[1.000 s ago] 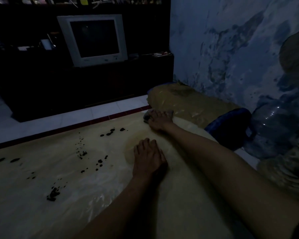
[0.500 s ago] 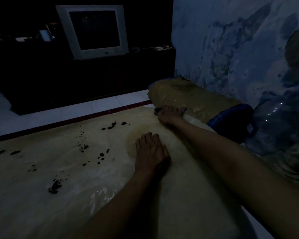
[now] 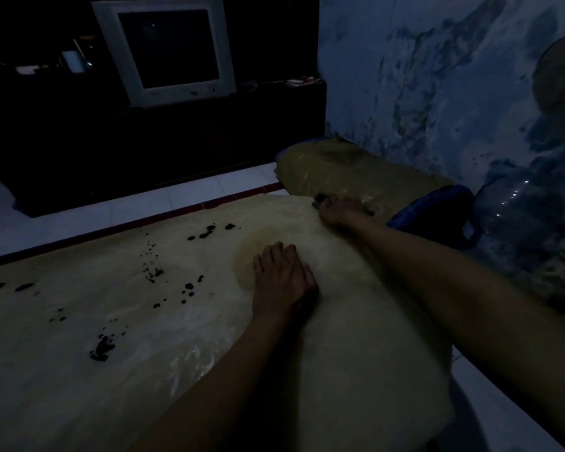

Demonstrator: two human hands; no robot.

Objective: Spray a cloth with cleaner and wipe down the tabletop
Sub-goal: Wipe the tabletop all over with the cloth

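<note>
The room is dim. The tabletop (image 3: 79,337) is pale tan with a shiny film and scattered dark blotches (image 3: 150,272) across its left and middle. My left hand (image 3: 282,282) lies flat, palm down, on the table's middle, holding nothing. My right hand (image 3: 340,210) reaches to the far right corner and presses down on a small dark cloth (image 3: 320,200), which shows only at the fingertips. No spray bottle is in view.
A tan plastic-covered bundle (image 3: 356,171) lies just past the far right corner. A blue seat (image 3: 434,213) and a large clear water jug (image 3: 516,230) stand at the right by the mottled blue wall. An old monitor (image 3: 167,50) sits on a dark cabinet beyond the white floor.
My right hand has slid with the cloth toward the far right corner of the table. My left hand has stayed flat in the same spot.
</note>
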